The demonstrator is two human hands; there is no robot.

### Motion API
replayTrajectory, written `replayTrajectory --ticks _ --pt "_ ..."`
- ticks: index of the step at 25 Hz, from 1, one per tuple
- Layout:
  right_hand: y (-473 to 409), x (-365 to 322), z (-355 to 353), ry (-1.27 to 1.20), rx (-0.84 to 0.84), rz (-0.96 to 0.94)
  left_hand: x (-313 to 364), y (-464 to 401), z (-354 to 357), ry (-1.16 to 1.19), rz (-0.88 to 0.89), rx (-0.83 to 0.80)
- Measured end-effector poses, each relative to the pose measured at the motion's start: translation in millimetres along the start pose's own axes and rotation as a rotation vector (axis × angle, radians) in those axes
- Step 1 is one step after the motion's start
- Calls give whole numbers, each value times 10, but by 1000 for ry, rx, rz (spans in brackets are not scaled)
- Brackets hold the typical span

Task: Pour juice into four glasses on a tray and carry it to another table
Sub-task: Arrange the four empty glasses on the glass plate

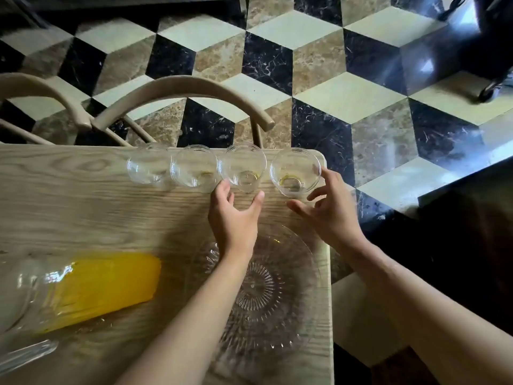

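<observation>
Head view: left hand (pixel 234 215) and right hand (pixel 330 209), each grip spread (nothing held), beside unlabelled glasses (pixel 294 172).

The worktop (pixel 83 207) is showing pale wood with a strong open grain and a matt finish. The four glasses (pixel 241 168) are looking like clear, smooth glass, catching soft highlights. The tray (pixel 299 273) is appearing as clear pressed glass with ribbed, cut patterns. The jug (pixel 83 290) of orange juice is gleaming, transparent and glossy. The floor (pixel 347 93) is shining as polished marble in cream, brown and black.
</observation>
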State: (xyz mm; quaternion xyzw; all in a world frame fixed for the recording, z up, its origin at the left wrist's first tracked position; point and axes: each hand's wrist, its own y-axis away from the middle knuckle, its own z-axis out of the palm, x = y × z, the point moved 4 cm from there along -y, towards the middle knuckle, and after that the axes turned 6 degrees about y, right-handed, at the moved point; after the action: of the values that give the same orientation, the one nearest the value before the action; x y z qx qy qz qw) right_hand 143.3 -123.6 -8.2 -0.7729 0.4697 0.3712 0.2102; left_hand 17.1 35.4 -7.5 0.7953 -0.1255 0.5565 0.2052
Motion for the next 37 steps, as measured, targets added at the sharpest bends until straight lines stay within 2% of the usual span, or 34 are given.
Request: replayTrajectory --ticks 6,10,15,20,24,37 --pt "-111 42 100 -43 -14 51 24 -101 114 -25 34 78" --pt "-124 14 104 -107 -10 3 54 -198 159 -8 85 107" --pt "-47 7 84 -159 11 5 87 -130 145 0 160 79" --pt "188 -134 -30 -160 62 -2 149 77 -160 17 181 53" --pt "452 -304 -110 -116 98 -28 191 294 -525 44 219 -29" --pt "1334 -259 87 51 -1 -9 -221 681 -1225 34 180 -258"
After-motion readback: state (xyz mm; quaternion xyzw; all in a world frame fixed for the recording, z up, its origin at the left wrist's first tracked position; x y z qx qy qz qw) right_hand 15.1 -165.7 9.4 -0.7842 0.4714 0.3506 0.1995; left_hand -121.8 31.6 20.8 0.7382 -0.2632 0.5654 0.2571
